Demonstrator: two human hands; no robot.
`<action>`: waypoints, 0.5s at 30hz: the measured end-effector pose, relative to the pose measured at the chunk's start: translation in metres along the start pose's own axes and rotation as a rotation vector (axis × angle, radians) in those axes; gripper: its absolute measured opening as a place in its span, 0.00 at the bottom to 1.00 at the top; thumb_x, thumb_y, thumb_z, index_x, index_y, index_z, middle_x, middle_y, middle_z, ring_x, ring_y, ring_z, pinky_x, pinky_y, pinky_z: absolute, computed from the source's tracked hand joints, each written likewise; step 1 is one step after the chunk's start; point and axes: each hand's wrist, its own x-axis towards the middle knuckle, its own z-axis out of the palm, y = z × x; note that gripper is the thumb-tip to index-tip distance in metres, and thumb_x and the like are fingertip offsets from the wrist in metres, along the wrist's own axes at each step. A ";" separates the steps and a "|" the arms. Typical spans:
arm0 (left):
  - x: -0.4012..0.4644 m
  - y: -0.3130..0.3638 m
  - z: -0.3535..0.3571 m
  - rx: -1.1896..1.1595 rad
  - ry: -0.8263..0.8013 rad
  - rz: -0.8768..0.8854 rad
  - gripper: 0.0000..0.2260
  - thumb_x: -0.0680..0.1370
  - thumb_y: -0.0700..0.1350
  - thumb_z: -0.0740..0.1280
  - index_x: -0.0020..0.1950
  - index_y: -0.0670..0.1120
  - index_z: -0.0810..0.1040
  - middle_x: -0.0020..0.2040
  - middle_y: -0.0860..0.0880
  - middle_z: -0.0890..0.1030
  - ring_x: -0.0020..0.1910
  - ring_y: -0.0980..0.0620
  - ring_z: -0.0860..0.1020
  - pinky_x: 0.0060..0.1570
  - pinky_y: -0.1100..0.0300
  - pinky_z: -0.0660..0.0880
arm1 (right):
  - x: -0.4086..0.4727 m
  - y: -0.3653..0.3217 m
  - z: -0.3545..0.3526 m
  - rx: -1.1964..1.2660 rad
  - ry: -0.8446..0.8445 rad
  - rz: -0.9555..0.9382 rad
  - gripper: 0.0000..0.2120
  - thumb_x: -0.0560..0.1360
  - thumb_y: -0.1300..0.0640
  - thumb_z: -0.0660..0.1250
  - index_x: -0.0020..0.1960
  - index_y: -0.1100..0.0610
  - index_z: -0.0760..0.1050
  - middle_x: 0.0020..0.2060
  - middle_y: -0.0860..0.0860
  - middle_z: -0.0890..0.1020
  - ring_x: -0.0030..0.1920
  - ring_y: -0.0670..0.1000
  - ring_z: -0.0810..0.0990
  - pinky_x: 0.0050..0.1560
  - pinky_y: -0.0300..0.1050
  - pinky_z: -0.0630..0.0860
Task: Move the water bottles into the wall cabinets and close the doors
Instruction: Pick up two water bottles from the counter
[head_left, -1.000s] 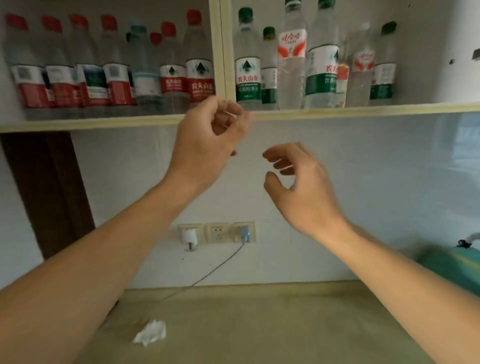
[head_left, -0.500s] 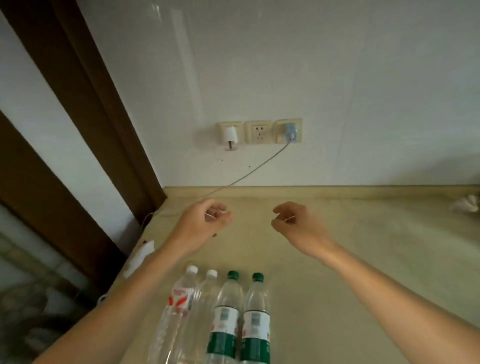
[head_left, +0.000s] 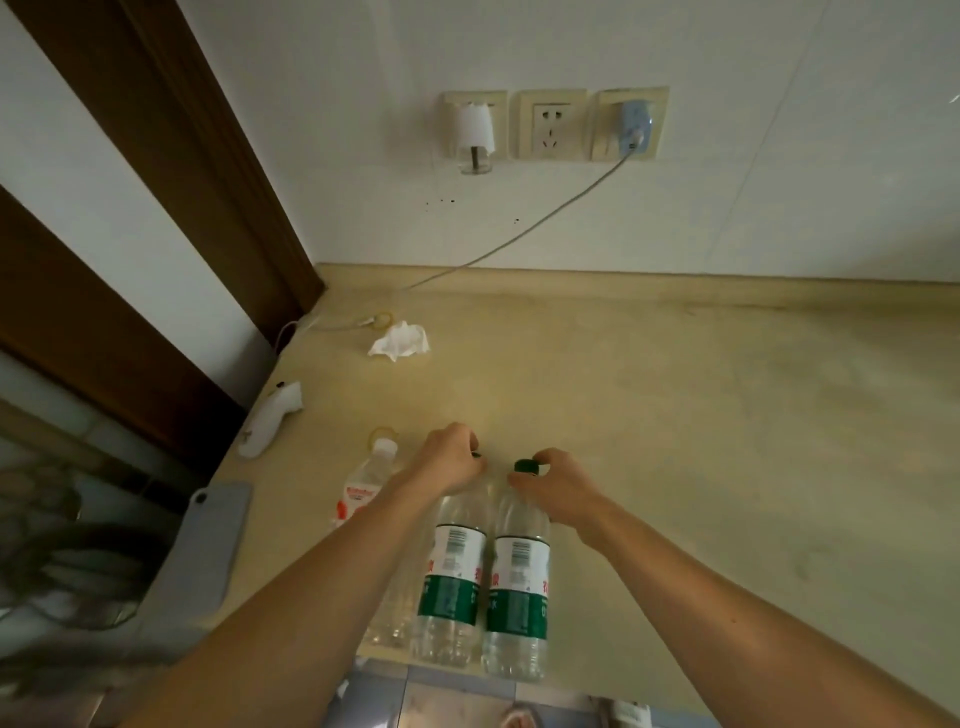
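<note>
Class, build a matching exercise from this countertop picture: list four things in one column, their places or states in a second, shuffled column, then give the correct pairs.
Things:
1. crumpled white tissue
2. grey flat tablet
3. green-capped clear plastic bottle
4. pale blue plug adapter

Places or states:
A. in the wall socket
B. top gripped by the right hand
C. near the back left corner of the counter
D. at the counter's left edge

Pairs: 1-C, 2-D, 3-B, 4-A

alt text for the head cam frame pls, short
Both hands reach down to the necks of two green-label water bottles standing at the counter's front edge: the left hand grips the left bottle, the right hand the right bottle. A red-label bottle, crumpled tissue and wall sockets lie beyond.
</note>
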 end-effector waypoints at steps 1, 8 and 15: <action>0.002 0.000 0.005 0.006 -0.006 0.000 0.14 0.78 0.47 0.70 0.63 0.43 0.79 0.59 0.44 0.82 0.56 0.45 0.80 0.53 0.56 0.76 | 0.003 0.002 0.004 0.010 0.010 0.009 0.26 0.78 0.49 0.69 0.72 0.56 0.67 0.54 0.52 0.77 0.50 0.51 0.79 0.46 0.45 0.78; -0.001 0.007 0.012 -0.207 -0.024 -0.013 0.17 0.76 0.44 0.74 0.64 0.44 0.79 0.61 0.44 0.81 0.58 0.45 0.79 0.57 0.56 0.77 | 0.004 0.011 0.000 0.146 0.098 0.066 0.15 0.76 0.55 0.72 0.59 0.60 0.76 0.43 0.54 0.80 0.39 0.51 0.76 0.34 0.42 0.69; -0.035 0.040 -0.030 -0.499 0.121 0.246 0.13 0.78 0.41 0.71 0.61 0.53 0.78 0.57 0.51 0.82 0.54 0.54 0.80 0.55 0.57 0.78 | -0.041 -0.003 -0.054 0.220 0.182 -0.225 0.11 0.74 0.56 0.75 0.54 0.61 0.82 0.41 0.52 0.82 0.42 0.52 0.79 0.44 0.44 0.74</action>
